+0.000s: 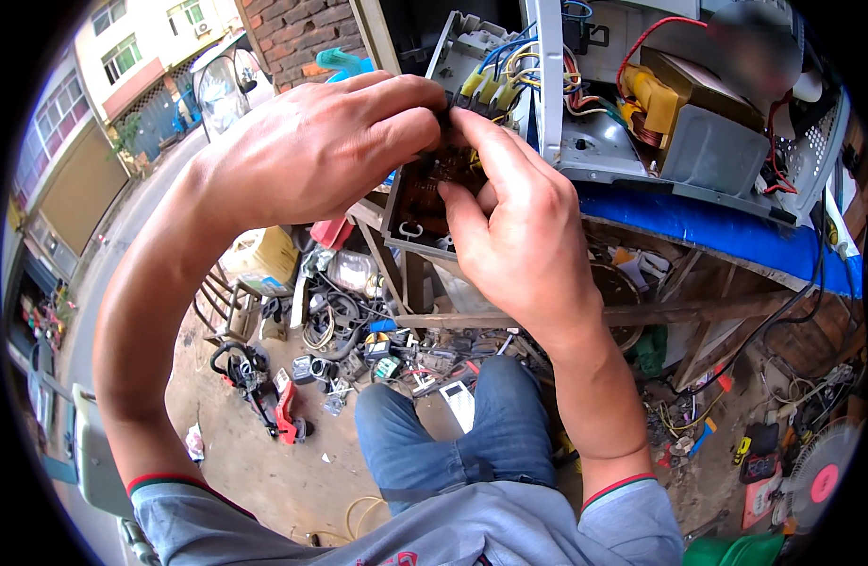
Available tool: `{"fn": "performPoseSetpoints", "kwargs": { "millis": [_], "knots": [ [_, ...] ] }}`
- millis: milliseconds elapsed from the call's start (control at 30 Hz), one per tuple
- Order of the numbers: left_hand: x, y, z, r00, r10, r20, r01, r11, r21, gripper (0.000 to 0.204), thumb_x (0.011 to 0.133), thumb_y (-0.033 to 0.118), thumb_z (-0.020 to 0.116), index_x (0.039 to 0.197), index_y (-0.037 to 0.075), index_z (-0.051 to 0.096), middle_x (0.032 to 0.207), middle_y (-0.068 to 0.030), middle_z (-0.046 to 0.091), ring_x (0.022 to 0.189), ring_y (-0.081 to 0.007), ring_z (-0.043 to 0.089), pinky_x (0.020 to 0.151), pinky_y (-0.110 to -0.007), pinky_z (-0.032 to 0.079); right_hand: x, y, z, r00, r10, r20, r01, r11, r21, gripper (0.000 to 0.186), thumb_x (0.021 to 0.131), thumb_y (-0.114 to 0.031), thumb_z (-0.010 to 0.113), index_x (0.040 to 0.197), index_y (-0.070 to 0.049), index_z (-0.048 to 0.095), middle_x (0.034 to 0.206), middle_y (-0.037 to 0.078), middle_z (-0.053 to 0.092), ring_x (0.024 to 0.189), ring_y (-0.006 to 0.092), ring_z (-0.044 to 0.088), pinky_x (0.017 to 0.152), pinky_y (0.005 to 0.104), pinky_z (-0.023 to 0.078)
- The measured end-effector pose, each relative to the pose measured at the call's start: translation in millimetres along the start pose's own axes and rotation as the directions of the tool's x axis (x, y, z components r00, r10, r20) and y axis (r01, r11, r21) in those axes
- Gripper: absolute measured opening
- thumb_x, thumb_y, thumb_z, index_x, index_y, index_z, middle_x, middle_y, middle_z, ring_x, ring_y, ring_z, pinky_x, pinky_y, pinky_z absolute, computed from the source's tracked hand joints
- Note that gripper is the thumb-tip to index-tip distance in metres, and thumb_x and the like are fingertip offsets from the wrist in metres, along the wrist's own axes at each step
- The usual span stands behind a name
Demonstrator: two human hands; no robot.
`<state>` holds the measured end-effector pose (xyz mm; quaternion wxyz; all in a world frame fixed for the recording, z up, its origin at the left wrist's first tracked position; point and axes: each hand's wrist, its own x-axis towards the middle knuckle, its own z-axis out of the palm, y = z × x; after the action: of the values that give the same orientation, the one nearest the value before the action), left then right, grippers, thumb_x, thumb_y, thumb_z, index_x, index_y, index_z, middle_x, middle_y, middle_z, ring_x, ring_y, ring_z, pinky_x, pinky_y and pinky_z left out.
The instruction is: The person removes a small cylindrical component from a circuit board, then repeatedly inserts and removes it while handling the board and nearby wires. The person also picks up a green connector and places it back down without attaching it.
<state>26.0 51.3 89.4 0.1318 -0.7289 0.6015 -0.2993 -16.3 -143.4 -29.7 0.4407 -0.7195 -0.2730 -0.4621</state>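
A dark plastic panel housing [393, 222] with a brown circuit board inside hangs at the front of an opened grey metal appliance [708, 156]. Over its upper part my left hand [321, 141] reaches in from the left, fingers curled and pinched at a small dark part. My right hand [528, 222] comes from the right, its index fingertip meeting the left fingers and its thumb bent against the board area. What the fingertips grip is mostly hidden. Just above them, yellow connectors [481, 90] with blue, white and yellow wires run into the appliance.
A transformer [703, 104] sits inside the appliance, which rests on a blue-covered wooden bench [717, 231]. Cables and small electrical parts [358, 330] litter the floor below. A red-and-black tool [283, 406] lies left of my knees; a fan [821, 481] stands lower right.
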Motion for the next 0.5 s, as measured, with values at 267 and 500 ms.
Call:
{"fn": "performPoseSetpoints", "kwargs": {
  "millis": [267, 500],
  "knots": [
    [4.0, -3.6, -5.9, 0.998, 0.046, 0.040, -0.046, 0.999, -0.006, 0.021, 0.092, 0.010, 0.072, 0.110, 0.004, 0.063, 0.121, -0.0129, 0.069, 0.097, -0.0350, 0.071, 0.077, -0.044, 0.061, 3.3, 6.8, 2.4, 0.998, -0.035, -0.044, 0.035, 0.999, 0.005, 0.046, 0.087, 0.007, 0.071, 0.132, 0.005, 0.064, 0.115, 0.024, 0.073, 0.094, 0.0379, 0.074, 0.083, 0.0408, 0.059],
    [5.9, -4.7, -5.6, 0.997, 0.081, 0.016, -0.082, 0.996, 0.035, 0.029, 0.081, 0.007, 0.078, 0.109, 0.003, 0.067, 0.119, -0.0129, 0.070, 0.095, -0.0334, 0.073, 0.078, -0.044, 0.061, 2.9, 9.9, 1.3, 1.000, -0.017, -0.027, 0.018, 0.999, 0.044, 0.042, 0.087, 0.007, 0.068, 0.128, 0.005, 0.065, 0.113, 0.025, 0.073, 0.101, 0.0422, 0.073, 0.087, 0.0441, 0.060]
  ]
}}
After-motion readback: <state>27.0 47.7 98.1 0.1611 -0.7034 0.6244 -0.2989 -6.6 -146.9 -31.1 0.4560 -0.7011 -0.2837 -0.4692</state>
